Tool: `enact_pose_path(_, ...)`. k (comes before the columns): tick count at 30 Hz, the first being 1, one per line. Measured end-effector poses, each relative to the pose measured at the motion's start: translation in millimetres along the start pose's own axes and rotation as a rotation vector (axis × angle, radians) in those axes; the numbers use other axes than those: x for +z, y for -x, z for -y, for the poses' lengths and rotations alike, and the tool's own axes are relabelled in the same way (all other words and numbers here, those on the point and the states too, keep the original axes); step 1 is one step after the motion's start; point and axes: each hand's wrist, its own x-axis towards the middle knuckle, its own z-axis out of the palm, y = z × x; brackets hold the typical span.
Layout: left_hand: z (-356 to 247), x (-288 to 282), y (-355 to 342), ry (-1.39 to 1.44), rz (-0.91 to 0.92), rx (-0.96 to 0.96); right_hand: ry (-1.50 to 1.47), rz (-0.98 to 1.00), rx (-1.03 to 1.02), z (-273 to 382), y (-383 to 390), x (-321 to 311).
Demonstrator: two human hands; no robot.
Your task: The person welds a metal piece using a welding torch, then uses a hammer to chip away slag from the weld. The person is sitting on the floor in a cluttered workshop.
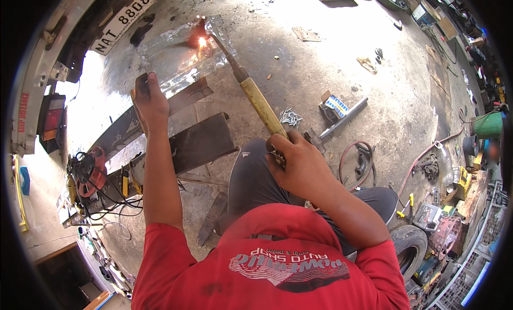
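Containers: we count one small open carton [335, 105], blue and white, with a dark content we cannot identify; one dark round basin [393, 0] at the far edge, small items inside; one clear plastic box [427, 216], contents too small to tell; one red basket [447, 236], beside a tyre [409, 250].

Floor and room: we record a stained concrete floor [320, 64], brightly lit at the top. On it: a heap of loose nails or screws [290, 117]; a metal tube [344, 118], just beside the carton; a looped hose [344, 155]; dark steel channel [197, 142]; a shiny sheet [160, 53] bearing a glowing spot [202, 42]. At left, a vehicle's rear with a white licence plate [123, 22]; at right, a green cylinder [487, 126].

Hands: our right hand [300, 165] wraps the rear of a yellow-handled welding torch [256, 96], whose tip slants up-left to the glow. Our left hand [153, 104] reaches forward, thumb up, beside a dark piece; we cannot tell whether the fingers grip it.
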Motion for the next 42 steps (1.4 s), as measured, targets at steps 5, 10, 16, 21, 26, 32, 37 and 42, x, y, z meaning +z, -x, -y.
enact_pose_path(5, -4.0, 0.9, 3.2, -0.027, 0.021, 0.034, -0.005, -0.016, 0.006, -1.5, 1.9, 0.7)
enact_pose_path(10, 2.9, -1.5, -1.3, -0.061, 0.023, 0.023, 0.0, 0.0, 0.009, -0.3, 0.8, -0.3)
enact_pose_path(16, -7.3, -1.2, 2.4, -0.048, 0.038, 0.015, 0.004, -0.009, 0.005, -2.0, 1.0, 1.2)
enact_pose_path(21, -7.7, -1.6, 1.6, -0.048, -0.002, 0.032, 0.014, 0.013, 0.019, 0.2, 0.7, -1.0)
enact_pose_path(26, -3.1, -1.1, 1.9, 0.011, -0.004, 0.037, -0.006, 0.002, 0.001, 0.1, 1.0, 0.0)
enact_pose_path(32, -3.6, 0.3, 3.8, -0.002, 0.031, -0.009, -0.017, -0.004, 0.02, -0.2, 0.9, 0.5)
enact_pose_path(37, -1.7, -0.3, 1.7, -0.017, 0.014, 0.027, -0.01, 0.002, 0.02, -0.2, 0.4, 1.1)
enact_pose_path(42, -5.6, -0.5, 3.2, -0.035, 0.012, 0.029, -0.004, -0.005, 0.019, -0.2, -0.3, 1.8)
